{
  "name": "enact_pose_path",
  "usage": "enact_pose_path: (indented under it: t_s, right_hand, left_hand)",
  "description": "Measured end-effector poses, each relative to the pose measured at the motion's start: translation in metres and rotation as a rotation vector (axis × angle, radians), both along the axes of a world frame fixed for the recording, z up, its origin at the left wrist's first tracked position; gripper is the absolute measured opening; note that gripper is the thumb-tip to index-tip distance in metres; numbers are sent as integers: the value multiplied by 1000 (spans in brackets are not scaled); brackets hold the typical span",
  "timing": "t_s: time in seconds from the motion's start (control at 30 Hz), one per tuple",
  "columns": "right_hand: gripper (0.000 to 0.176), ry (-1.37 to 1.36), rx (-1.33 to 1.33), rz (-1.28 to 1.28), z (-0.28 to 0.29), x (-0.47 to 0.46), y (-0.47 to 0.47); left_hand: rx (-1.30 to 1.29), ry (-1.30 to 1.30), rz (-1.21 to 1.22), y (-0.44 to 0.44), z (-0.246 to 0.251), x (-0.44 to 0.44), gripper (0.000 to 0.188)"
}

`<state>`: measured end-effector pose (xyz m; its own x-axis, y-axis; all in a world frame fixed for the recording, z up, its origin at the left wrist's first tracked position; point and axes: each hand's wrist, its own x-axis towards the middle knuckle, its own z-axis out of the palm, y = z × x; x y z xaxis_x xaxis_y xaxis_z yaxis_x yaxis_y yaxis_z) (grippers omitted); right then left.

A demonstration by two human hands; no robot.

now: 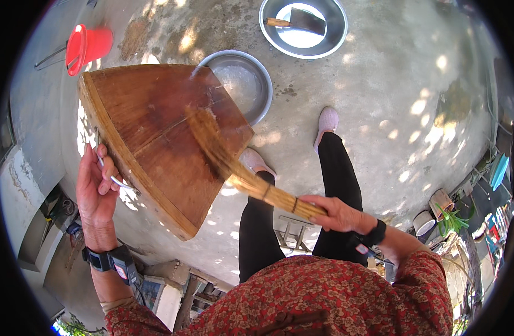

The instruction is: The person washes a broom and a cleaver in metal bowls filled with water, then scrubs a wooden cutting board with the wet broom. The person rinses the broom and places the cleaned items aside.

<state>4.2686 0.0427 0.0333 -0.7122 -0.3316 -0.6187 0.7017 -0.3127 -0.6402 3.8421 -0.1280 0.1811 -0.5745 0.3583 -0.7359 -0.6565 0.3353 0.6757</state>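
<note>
A large reddish-brown wooden board with a pale wooden edge strip is held up at a tilt on the left. My left hand grips a curved metal handle on its edge. In my right hand is the tied end of a straw whisk brush. The brush's blurred bristles lie over the board's face, which looks wet. Part of a grey metal basin shows behind the board; it seems to hold cloudy water.
A larger metal basin holding a cleaver with a wooden handle stands at the top. A red bucket lies on its side at upper left. Behind my legs is a small metal-framed stool. Plant pots stand at lower right.
</note>
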Motion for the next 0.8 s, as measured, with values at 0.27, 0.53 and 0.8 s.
enact_pose_path:
  t_s: [0.27, 0.53, 0.8]
  right_hand:
    - [51, -95, 320, 237, -83, -26, -4]
    - [42, -111, 972, -4, -243, -156, -6]
    - [49, -144, 13, -232, -197, -125, 5]
  left_hand:
    - [-19, 24, 44, -4, 3, -3, 30]
    - [-149, 149, 2, -9, 7, 2, 31]
    - [-95, 106, -7, -7, 6, 5, 31]
